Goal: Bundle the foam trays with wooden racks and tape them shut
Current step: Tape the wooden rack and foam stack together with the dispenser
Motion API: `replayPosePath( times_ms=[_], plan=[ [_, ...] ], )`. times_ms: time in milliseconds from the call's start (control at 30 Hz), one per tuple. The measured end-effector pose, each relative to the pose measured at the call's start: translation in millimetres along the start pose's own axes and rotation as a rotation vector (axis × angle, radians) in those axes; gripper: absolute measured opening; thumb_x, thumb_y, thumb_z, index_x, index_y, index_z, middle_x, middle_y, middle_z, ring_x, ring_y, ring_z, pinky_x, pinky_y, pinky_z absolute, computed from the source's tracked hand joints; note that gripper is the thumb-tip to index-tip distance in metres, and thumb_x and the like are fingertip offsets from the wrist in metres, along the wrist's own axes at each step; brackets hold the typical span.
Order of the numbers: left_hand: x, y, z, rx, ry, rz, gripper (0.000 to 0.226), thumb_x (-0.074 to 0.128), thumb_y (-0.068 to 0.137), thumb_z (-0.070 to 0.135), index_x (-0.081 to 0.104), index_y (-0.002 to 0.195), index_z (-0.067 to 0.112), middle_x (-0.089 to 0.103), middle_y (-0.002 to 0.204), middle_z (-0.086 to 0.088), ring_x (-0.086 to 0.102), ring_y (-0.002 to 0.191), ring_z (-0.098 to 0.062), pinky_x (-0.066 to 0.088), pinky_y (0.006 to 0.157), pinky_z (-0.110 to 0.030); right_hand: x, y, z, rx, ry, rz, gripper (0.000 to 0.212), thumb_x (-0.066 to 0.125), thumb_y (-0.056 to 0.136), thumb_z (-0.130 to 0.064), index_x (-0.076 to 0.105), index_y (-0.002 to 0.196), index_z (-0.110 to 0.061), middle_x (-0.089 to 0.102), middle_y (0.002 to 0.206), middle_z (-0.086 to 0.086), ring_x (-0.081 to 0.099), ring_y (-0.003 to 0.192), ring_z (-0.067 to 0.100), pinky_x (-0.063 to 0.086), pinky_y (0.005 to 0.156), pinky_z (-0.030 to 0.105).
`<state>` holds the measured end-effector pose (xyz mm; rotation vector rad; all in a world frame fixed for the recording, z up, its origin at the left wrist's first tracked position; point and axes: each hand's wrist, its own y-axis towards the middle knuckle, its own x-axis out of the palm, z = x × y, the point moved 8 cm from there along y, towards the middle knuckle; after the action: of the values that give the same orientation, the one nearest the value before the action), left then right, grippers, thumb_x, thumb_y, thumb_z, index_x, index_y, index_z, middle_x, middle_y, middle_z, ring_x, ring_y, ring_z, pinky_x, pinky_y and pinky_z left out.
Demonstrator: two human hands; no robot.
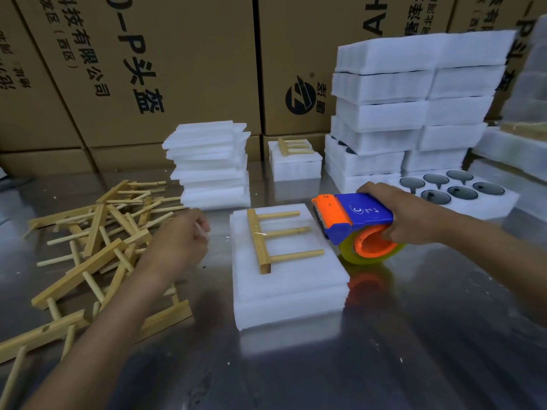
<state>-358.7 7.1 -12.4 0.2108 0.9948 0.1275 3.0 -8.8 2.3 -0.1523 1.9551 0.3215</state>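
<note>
Foam trays (pixel 288 279) sit stacked at the centre of the steel table (pixel 384 365), with 1 wooden rack (pixel 266 239) lying flat on top, its 3 pegs pointing toward 3 o'clock. We judge this the taping step: a glint of clear tape seems to cross the rack's middle peg.

Our right hand (pixel 414 216), at 3 o'clock of the stack, grasps the tape dispenser (pixel 355 223), which rests beside the trays. Our left hand (pixel 180 241), at 9 o'clock, is loosely curled; whether it pinches a tape end we cannot tell.

Next we would need to draw tape across and press it down.

Loose racks (pixel 97 241) lie piled at 9 o'clock, foam sheets (pixel 210 164) at 11, finished bundles (pixel 414 108) at 1, and cardboard boxes (pixel 148 54) stand behind.
</note>
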Motion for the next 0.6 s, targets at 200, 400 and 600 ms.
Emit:
replayPosePath(
  times_ms=[200, 400, 600],
  plan=[
    [30.8, -26.3, 0.8, 0.05, 0.099, -0.007, 0.023, 0.056, 0.089, 0.001, 0.047, 0.099, 0.02, 0.058, 0.092, -0.002, 0.056, 0.078, -0.016, 0.047, 0.061, -0.029, 3.4, 4.2, -7.1, -0.053, -0.058, -0.015, 0.061, 0.074, 0.072, -0.006, 0.046, 0.122, -0.028, 0.053, 0.109, -0.003, 0.049, 0.101, 0.014, 0.035, 0.073, 0.014],
    [66.1, -22.9, 11.8, 0.076, 0.128, -0.138, 0.033, 0.065, 0.09, 0.035, 0.044, 0.113, 0.024, 0.056, 0.101, 0.002, 0.054, 0.088, -0.016, 0.044, 0.067, -0.03, 3.9, 3.2, -9.3, -0.053, -0.052, -0.017, 0.057, 0.071, 0.072, -0.004, 0.047, 0.118, -0.028, 0.053, 0.104, -0.001, 0.05, 0.099, 0.017, 0.04, 0.075, 0.021],
    [49.0, -35.5, 26.9, 0.299, 0.441, 0.184, 0.027, 0.063, 0.086, 0.02, 0.038, 0.097, 0.024, 0.046, 0.099, 0.002, 0.042, 0.087, -0.017, 0.037, 0.072, -0.029, 3.7, 4.2, -10.6, -0.043, -0.048, -0.009, 0.059, 0.071, 0.071, -0.002, 0.047, 0.119, -0.027, 0.053, 0.105, -0.002, 0.05, 0.1, 0.017, 0.041, 0.078, 0.026]
  ],
)
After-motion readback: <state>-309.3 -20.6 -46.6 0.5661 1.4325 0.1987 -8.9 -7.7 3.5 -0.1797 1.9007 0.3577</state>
